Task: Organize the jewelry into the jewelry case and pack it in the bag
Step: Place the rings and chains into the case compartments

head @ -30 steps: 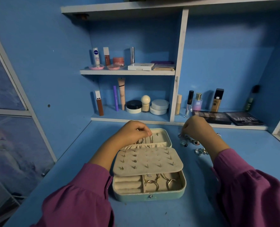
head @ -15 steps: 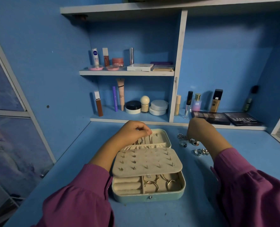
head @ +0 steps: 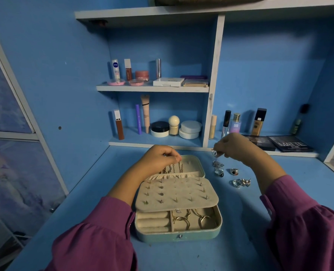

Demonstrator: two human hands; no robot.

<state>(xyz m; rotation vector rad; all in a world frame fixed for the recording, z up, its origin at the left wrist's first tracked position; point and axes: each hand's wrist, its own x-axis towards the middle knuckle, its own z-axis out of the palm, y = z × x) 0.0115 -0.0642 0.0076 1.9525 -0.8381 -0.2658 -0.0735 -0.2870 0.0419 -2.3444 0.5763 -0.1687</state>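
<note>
The person's left hand (head: 158, 159) sits over the raised lid of the jewelry case (head: 178, 234), fingers curled with fingertips pressed together at the top of the gold chains (head: 172, 169) hanging inside the lid; it appears to pinch them, though the exact contact is small. The right hand (head: 238, 149) hovers above the blue desk (head: 230, 251), thumb and forefinger pinching a small silver ring (head: 214, 153) lifted clear of the surface. Below it lie the loose silver rings (head: 238, 182), just right of the case. The case stands open near the desk's front edge, its beige earring panel (head: 176, 194) folded over the tray, gold bangles (head: 181, 221) in the compartment beneath. On the shelves, a white tube (head: 115, 70) reads NIVEA, a lilac bottle (head: 235, 124) reads SB, and a black palette (head: 290, 146) reads MATTE
</note>
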